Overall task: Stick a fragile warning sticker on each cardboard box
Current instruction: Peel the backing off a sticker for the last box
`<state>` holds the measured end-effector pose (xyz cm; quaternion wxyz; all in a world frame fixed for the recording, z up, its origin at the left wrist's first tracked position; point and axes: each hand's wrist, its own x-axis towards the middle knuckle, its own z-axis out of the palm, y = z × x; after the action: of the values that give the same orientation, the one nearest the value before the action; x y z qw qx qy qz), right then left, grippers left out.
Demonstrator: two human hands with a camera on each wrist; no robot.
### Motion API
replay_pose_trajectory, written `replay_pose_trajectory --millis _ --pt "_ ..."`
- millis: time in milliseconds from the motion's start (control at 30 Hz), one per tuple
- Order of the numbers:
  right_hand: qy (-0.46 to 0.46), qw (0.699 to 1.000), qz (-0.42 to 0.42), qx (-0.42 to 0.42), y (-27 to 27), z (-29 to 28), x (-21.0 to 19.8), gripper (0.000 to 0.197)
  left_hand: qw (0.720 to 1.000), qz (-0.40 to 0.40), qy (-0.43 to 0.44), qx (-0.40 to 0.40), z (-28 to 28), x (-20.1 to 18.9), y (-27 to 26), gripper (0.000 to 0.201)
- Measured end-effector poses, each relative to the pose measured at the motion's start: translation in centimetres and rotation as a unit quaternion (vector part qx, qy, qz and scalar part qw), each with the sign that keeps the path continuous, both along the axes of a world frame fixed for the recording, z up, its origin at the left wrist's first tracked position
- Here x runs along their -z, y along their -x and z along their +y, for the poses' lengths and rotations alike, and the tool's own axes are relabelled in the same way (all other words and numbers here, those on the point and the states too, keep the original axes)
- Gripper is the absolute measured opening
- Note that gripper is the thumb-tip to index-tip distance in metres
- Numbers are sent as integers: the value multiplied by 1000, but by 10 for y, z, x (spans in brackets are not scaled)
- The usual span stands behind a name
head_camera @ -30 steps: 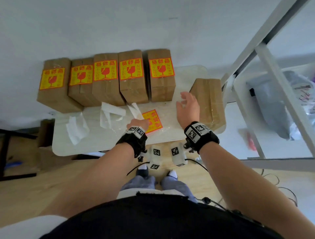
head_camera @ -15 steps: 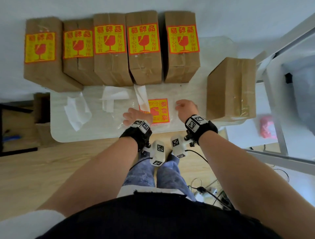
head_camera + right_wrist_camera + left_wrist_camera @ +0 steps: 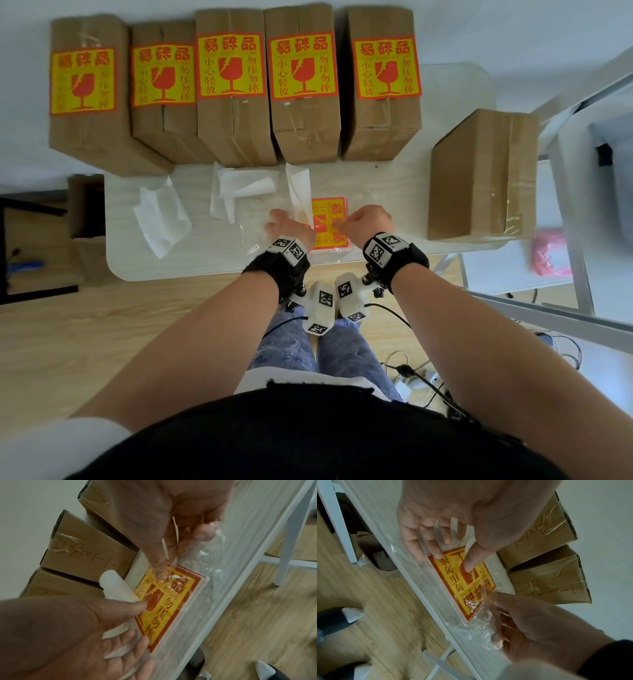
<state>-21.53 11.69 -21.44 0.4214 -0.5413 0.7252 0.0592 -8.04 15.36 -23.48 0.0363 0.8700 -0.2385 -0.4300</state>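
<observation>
yellow-and-red fragile sticker stack (image 3: 329,222) | left hand (image 3: 289,228) fingers flat on it | right hand (image 3: 368,224) pinches its clear wrap

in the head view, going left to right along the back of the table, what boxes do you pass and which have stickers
Five stickered boxes in a row: first → second → third → fourth → fifth → then, set apart at the right, the unstickered box.

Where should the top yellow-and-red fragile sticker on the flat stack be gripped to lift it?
Probably at the right-hand edge of the top yellow-and-red fragile sticker, coming from the right. The stack lies flat on the white table, so only an edge offers purchase. The left hand presses its left part, and the right hand already pinches clear wrap there.
</observation>
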Motion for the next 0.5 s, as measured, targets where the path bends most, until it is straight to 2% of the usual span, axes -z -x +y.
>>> replay_pose_trajectory --millis 100,233,333,500 --pt "-3 1000 -15 -5 -5 4 2 40 1000 9 20 -2 3 4 -1 79" --pt "7 999 -37 21 -7 9 4 29 999 17 50 -7 12 8 -2 71" --pt "9 997 -60 39 -6 9 4 31 998 16 67 -2 13 10 -2 69" --pt "17 996 -71 49 4 11 5 32 999 25 46 -3 11 11 1 79"
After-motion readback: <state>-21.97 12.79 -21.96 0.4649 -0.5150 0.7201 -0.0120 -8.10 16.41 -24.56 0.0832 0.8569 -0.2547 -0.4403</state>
